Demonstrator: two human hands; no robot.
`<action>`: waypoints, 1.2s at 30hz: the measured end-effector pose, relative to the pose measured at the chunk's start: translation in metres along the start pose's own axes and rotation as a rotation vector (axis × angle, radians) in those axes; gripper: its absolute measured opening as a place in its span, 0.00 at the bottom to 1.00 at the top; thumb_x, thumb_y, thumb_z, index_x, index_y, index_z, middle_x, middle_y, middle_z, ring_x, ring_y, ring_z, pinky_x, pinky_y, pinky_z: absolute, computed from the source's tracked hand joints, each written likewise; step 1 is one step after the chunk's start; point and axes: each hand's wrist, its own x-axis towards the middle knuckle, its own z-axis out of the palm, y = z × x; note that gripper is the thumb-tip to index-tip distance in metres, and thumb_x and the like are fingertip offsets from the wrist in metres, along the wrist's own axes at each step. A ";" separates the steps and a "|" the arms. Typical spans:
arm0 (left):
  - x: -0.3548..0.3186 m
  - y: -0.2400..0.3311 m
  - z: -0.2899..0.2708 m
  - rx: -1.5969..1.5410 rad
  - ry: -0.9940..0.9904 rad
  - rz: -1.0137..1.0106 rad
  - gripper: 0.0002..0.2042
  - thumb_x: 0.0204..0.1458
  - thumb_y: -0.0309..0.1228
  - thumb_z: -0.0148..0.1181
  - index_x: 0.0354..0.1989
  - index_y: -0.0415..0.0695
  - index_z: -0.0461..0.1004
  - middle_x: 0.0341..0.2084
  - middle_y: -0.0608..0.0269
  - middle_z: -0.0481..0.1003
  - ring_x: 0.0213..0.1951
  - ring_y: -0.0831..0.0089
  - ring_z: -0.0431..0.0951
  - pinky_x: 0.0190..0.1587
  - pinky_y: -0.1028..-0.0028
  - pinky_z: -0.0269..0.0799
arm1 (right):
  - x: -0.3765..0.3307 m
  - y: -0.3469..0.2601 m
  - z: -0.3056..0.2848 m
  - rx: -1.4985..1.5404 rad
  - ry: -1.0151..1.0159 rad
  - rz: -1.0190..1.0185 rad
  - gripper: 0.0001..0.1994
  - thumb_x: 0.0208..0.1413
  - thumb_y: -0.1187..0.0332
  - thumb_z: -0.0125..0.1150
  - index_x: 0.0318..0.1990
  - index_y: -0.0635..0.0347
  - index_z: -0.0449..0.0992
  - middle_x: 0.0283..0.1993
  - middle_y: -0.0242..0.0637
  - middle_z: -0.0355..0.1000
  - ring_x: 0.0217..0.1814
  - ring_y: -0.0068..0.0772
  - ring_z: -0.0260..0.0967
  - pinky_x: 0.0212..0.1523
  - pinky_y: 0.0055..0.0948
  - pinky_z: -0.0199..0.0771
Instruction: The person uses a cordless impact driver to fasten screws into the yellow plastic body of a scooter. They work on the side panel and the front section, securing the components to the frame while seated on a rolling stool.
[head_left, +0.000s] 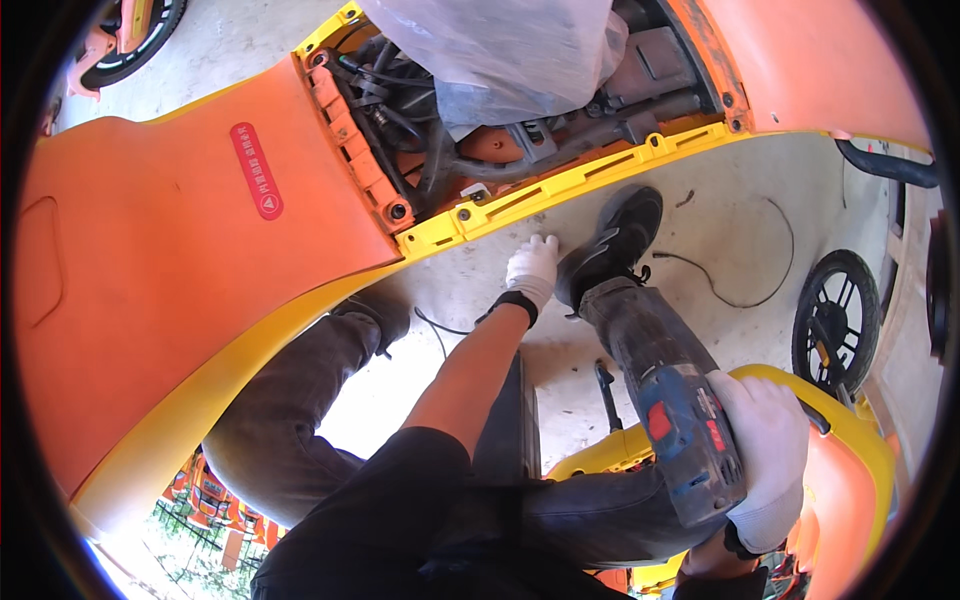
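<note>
My left hand, in a white glove, is reached forward over the floor, just below the yellow edge of an orange scooter body and left of my right shoe. Its fingers are curled; whatever they may hold is too small or hidden to make out. My right hand, also gloved, grips a dark blue cordless power drill with a red patch, above my right leg. Ahead of my left hand the scooter's compartment lies uncovered, showing black cables and hoses. A translucent plastic bag covers part of it.
A thin black cable curves across the concrete floor to the right. Beyond it stands a loose black spoked wheel. Another yellow and orange body part is at the lower right. A further wheel shows at the upper left.
</note>
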 end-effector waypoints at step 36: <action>-0.253 -0.071 -0.287 -1.155 -0.174 0.299 0.12 0.56 0.30 0.56 0.46 0.37 0.75 0.34 0.63 0.77 0.33 0.78 0.77 0.36 0.77 0.75 | -0.016 -0.062 -0.027 0.896 0.398 -0.498 0.13 0.39 0.67 0.72 0.32 0.64 0.78 0.28 0.39 0.77 0.30 0.34 0.74 0.36 0.32 0.73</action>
